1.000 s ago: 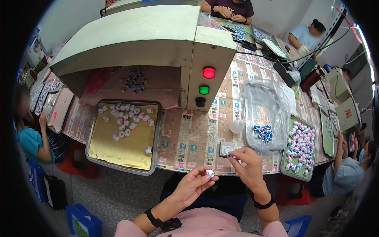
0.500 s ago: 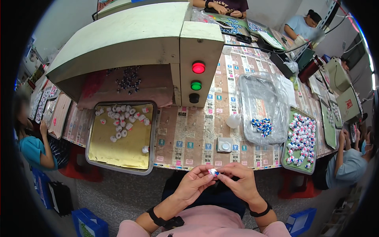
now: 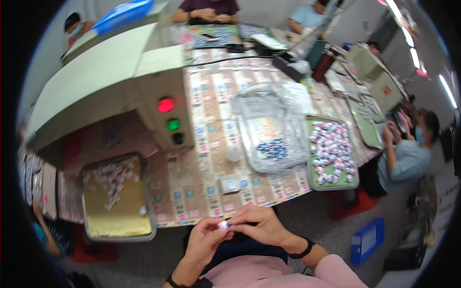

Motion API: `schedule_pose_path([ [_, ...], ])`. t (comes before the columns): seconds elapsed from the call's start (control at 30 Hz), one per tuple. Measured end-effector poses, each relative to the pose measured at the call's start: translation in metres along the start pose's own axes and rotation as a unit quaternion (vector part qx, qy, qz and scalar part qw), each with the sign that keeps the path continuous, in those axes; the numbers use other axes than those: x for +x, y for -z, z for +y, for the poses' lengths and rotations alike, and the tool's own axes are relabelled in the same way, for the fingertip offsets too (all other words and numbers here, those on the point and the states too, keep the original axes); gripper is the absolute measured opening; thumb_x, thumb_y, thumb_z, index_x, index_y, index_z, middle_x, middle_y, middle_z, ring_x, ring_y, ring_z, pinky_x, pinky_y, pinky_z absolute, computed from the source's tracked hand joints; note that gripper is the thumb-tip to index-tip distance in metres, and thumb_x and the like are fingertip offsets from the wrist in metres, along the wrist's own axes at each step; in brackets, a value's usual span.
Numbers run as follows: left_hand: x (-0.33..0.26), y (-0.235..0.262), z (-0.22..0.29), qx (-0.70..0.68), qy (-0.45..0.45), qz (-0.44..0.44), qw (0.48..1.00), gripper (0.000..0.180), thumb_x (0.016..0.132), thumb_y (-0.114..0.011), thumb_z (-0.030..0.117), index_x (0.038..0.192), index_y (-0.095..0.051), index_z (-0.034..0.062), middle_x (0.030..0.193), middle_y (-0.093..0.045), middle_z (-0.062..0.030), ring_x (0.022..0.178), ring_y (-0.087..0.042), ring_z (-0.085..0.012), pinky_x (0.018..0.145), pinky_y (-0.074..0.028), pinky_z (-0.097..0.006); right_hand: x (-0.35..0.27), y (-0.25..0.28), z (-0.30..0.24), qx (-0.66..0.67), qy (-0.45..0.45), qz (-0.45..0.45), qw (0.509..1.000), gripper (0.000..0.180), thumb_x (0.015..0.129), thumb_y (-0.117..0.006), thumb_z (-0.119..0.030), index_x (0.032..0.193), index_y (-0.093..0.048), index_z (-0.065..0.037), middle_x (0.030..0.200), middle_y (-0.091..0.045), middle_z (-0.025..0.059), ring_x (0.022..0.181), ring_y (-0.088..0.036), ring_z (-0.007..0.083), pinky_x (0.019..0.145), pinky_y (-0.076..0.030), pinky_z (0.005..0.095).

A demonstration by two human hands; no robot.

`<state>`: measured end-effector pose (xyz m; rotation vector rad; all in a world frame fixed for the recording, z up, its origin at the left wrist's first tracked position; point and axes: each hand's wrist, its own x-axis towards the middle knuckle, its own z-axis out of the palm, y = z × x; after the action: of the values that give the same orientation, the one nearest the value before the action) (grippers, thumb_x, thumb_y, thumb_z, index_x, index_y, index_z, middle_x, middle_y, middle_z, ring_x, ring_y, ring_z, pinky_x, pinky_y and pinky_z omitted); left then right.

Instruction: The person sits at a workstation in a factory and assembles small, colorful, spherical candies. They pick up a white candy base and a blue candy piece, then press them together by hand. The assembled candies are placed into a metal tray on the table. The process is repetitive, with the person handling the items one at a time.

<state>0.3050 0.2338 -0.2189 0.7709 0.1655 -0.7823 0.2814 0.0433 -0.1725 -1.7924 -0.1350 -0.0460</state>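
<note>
A small white piece with pink and blue marks is pinched between the fingertips of my left hand. The fingers of my right hand close on its blue end from the other side, partly covering it. Both hands are in front of the table's near edge, above my lap. Motion blur hides the piece's finer shape.
A light-coloured machine with red and green lamps stands left on the patterned table. Before it is a yellow-lined tray of white pieces. To the right are a plastic-wrapped tray with blue pieces and a green tray. Co-workers sit around.
The whole view has swung to the right, so the machine, trays and my hands appear further left. Both hands keep their pinch on the small white piece.
</note>
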Motion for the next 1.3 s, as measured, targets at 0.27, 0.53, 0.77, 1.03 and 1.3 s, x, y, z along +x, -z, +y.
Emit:
schedule_pose_path([
  [0.27, -0.011, 0.007, 0.041, 0.206, -0.175, 0.102, 0.957, 0.038, 0.076, -0.069, -0.002, 0.112, -0.057, -0.0011, 0.102, -0.061, -0.009, 0.085, -0.062, -0.0159, 0.075, -0.053, -0.027, -0.031, 0.121, 0.022, -0.201, -0.068, 0.373, 0.903, 0.013, 0.081, -0.068, -0.005, 0.093, -0.069, -0.003, 0.088, -0.067, 0.0068, 0.079, -0.062, 0.0141, 0.068, -0.048, 0.0277],
  [0.53, -0.045, 0.093, 0.12, 0.541, -0.31, 0.337, 0.705, 0.04, 0.074, -0.068, 0.0, 0.112, -0.057, 0.0033, 0.112, -0.054, -0.0087, 0.101, -0.053, -0.0203, 0.081, -0.045, -0.031, -0.088, 0.256, 0.115, -0.38, -0.162, 0.408, 0.814, 0.012, 0.078, -0.062, -0.002, 0.088, -0.064, 0.003, 0.086, -0.064, 0.0113, 0.082, -0.061, 0.0221, 0.078, -0.047, 0.0332],
  [0.77, -0.055, 0.114, 0.141, 0.703, -0.274, 0.351, 0.555, 0.069, 0.067, -0.08, 0.021, 0.126, -0.048, 0.0031, 0.127, -0.044, -0.019, 0.12, -0.038, -0.0366, 0.099, -0.035, -0.044, -0.084, 0.246, 0.114, -0.511, -0.078, 0.395, 0.76, 0.021, 0.083, -0.058, -0.002, 0.103, -0.065, 0.003, 0.103, -0.065, 0.0161, 0.099, -0.06, 0.0304, 0.092, -0.043, 0.0387],
  [1.03, -0.02, 0.141, 0.158, 0.759, -0.25, 0.368, 0.475, 0.09, 0.069, -0.078, 0.04, 0.142, -0.035, 0.0102, 0.138, -0.034, -0.0232, 0.124, -0.034, -0.0432, 0.102, -0.029, -0.053, -0.038, 0.158, 0.067, -0.357, -0.038, 0.338, 0.87, 0.015, 0.085, -0.057, 0.001, 0.098, -0.064, 0.004, 0.098, -0.064, 0.0124, 0.095, -0.058, 0.0242, 0.09, -0.043, 0.0341],
  [1.3, 0.001, 0.149, 0.163, 0.799, -0.284, 0.35, 0.398, 0.056, 0.077, -0.069, 0.025, 0.126, -0.049, 0.0079, 0.115, -0.046, -0.0163, 0.111, -0.046, -0.0363, 0.089, -0.039, -0.053, -0.029, 0.116, 0.045, -0.322, -0.007, 0.285, 0.903, 0.014, 0.08, -0.058, 0.005, 0.093, -0.064, 0.004, 0.093, -0.063, 0.0126, 0.091, -0.058, 0.0244, 0.085, -0.044, 0.0332],
])
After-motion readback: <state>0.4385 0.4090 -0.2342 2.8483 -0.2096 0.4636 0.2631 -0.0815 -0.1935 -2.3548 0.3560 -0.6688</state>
